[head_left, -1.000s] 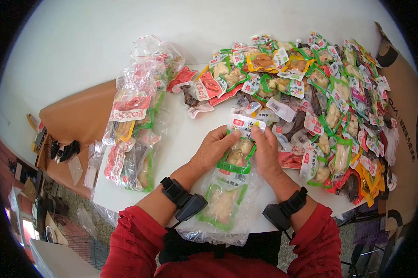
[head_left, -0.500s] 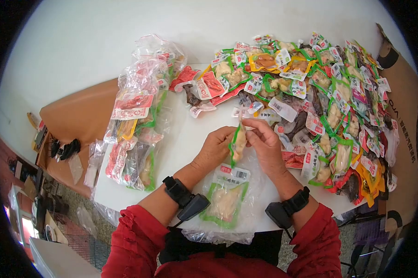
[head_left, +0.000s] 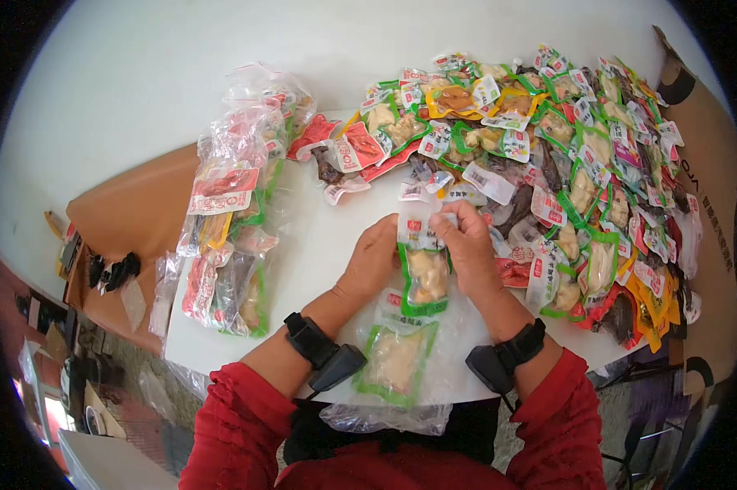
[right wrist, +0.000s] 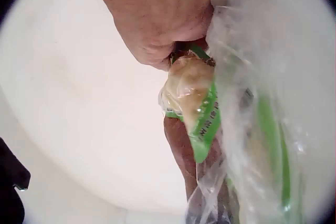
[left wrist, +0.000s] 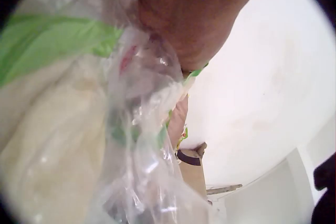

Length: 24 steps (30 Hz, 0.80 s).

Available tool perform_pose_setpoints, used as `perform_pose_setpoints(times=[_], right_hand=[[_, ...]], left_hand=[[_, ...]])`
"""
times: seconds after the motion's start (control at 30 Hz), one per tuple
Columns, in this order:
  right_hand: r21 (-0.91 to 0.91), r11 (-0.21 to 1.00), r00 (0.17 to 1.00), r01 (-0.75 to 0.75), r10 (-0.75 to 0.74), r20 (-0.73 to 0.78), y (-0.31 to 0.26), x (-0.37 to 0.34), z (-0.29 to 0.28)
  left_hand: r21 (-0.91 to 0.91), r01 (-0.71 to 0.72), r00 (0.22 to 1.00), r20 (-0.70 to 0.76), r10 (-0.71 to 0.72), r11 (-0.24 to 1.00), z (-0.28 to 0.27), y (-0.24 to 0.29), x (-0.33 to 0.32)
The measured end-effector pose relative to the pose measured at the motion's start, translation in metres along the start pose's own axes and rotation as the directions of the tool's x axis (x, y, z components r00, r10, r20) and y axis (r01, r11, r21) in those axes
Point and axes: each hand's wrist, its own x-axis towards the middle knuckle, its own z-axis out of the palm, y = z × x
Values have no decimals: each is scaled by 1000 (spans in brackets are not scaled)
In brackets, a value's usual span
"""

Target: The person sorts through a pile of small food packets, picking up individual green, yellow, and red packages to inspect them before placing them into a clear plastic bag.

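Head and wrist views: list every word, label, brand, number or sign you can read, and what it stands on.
No text can be read with certainty.
Held packet: print too small; characters on its green edge blurred.
Lower packet: print too small.
Carton: sideways lettering blurred.
Pile, bagged packets: labels too small.

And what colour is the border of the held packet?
Green; the border shows best in the head view.

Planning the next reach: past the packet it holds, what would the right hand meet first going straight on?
Beyond the green-edged packet, the right hand would probably first meet the near edge of the packet pile, though depth is unclear.
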Motion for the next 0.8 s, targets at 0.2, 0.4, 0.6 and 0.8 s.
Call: perform_pose_setpoints(times=[0.2, 0.4, 0.6, 0.8], right_hand=[[-183, 970, 983, 160, -173, -62, -7, 0, -3], [342, 940, 1000, 6, -8, 5, -8, -2, 1], [386, 922, 999, -9, -5, 35, -3, -1, 3], [168, 986, 993, -1, -19, 118, -14, -6, 8]], left_hand=[[67, 145, 984, 95, -151, 987, 15, 19, -8], [-125, 100, 994, 61, -92, 987, 12, 16, -7], [-216, 75, 996, -40, -85, 974, 14, 14, -5], [-113, 107, 993, -40, -112, 988, 2, 3, 0]])
